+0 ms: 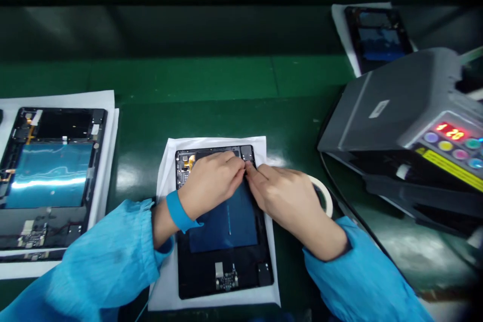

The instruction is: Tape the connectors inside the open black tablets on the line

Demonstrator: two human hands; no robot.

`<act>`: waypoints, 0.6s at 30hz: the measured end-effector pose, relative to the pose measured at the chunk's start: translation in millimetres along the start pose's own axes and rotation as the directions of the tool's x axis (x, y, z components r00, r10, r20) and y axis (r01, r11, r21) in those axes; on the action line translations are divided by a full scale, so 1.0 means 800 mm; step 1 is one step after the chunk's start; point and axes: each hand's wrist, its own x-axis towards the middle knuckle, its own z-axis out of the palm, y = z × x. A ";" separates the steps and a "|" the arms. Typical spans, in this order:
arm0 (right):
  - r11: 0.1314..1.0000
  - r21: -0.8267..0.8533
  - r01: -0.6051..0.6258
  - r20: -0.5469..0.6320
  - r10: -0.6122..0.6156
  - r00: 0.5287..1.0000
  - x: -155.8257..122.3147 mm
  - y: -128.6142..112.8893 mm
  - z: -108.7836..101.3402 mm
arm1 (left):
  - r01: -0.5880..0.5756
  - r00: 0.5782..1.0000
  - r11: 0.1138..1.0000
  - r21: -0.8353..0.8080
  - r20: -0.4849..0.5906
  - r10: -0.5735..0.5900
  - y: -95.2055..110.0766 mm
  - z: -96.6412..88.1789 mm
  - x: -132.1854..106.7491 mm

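Green worktop, one opened black tablet with a blue battery panel lay flat on a white paper sheet, dead centre in front of the person. Both hands met at its top edge, close to the right-hand corner. Left hand, blue strap on the wrist, lay curled over the upper boards, its fingers bent down onto the frame; could not tell if they gripped anything. Right hand had its fingers pinched tight at the same spot; whatever sat between them was too small to make out.

Read it as fine fitting or pressing work at that top edge, in progress. A further move there called for light, steady fingertip pressure, as orange flex parts sat just left of the contact point.

A white ring of tape sat just behind the right hand. A grey machine with a red number display stood to the right. A second opened tablet on paper lay well to the left, and a third at the far right.
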 end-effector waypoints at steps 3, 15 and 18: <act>0.999 0.011 -0.035 0.025 0.035 0.999 -0.012 -0.009 -0.008 | 0.023 1.000 1.000 -0.020 0.017 -0.023 0.002 -0.005 0.003; 0.705 -0.323 -0.631 -0.568 0.389 0.725 -0.248 0.085 -0.036 | -0.022 0.998 0.995 -0.099 -0.054 0.017 0.026 -0.032 0.011; 0.662 -0.334 -0.671 -0.518 0.466 0.718 -0.261 0.101 -0.030 | -0.262 0.965 0.946 -0.190 -0.041 0.259 0.086 -0.067 -0.011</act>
